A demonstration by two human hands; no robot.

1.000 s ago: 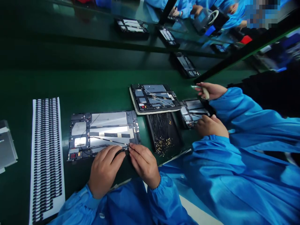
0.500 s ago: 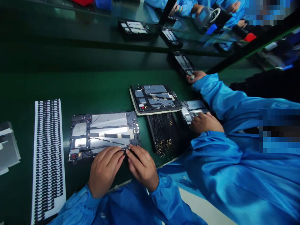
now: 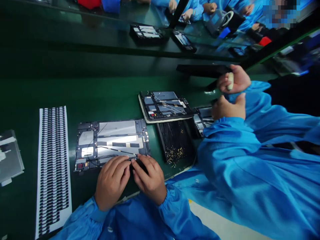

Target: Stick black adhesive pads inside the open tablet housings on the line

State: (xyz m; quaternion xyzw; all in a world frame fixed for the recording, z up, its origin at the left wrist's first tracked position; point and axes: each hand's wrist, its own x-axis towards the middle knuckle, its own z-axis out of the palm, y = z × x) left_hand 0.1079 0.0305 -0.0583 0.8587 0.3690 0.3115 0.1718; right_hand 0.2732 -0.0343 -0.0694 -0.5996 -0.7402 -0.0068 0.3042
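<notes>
In my head view, the left hand [image 3: 112, 181] and right hand [image 3: 150, 180] rest fingertips at the near edge of an open tablet body [image 3: 117, 128]; I can't make out anything pinched. Left of that body lies a striped sheet [image 3: 53, 166]; to its right, a cable tray [image 3: 188, 135]; further right, a co-worker's two hands [image 3: 236, 80].

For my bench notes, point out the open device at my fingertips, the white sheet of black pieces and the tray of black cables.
Open device [image 3: 117, 139], head view: silver panel near its middle.
White sheet [image 3: 64, 215], head view: bare lower right corner.
Tray [image 3: 188, 141], head view: bare floor, right side.
</notes>
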